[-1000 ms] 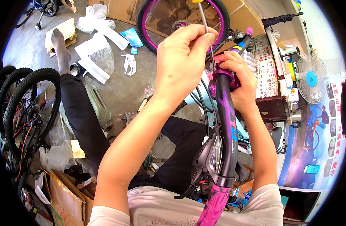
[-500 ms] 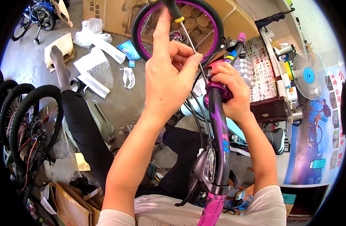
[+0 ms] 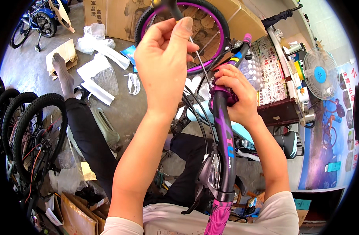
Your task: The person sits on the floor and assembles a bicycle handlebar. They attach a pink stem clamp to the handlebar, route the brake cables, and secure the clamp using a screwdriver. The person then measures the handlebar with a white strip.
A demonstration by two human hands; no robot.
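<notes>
My left fingers [image 3: 185, 24] are clamped on the driver [image 3: 202, 62] beside its dark handle [image 3: 172, 10], slanting far and left from the purple stem [image 3: 219, 94] my right fingers [image 3: 231, 74] clasp; probably light, stiff and slick-shafted, it is best held by that handle.

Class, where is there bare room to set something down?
Bare floor shows at upper left, bordered by the small blue bicycle and torn cardboard, and between the white plastic loop and grey-green plastic piece. It is crowded at the purple stem, hemmed by the right hand and tool.
</notes>
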